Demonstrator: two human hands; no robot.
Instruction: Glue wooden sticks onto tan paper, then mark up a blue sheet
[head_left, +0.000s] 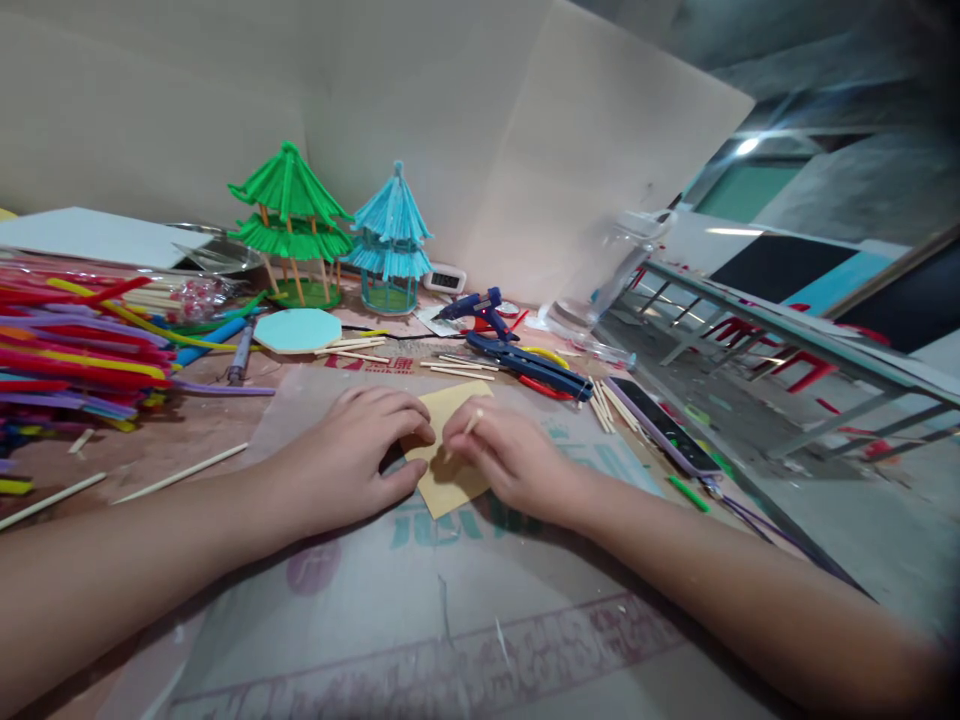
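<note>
A tan piece of paper or card [450,490] lies flat on the plastic-covered worktop between my hands. My left hand [364,450] rests at its left edge, thumb and fingers curved but apart, the fingertips touching the sheet. With my right hand [510,450] I pinch a short, thin wooden stick [474,421] above the right part of the sheet. The stick's lower end is partly hidden by my fingers. Beyond my hands lie several loose wooden sticks [459,368] and a pair of blue-handled pliers or cutters [532,368].
A green pagoda model [289,235] and a blue one [391,245] stand at the back. Nearby are a light-blue octagon [298,330] and a glue gun [480,308]. Pipe cleaners [82,350] crowd the left. A phone [664,425] lies near the right edge; a clear jug [607,265] stands behind.
</note>
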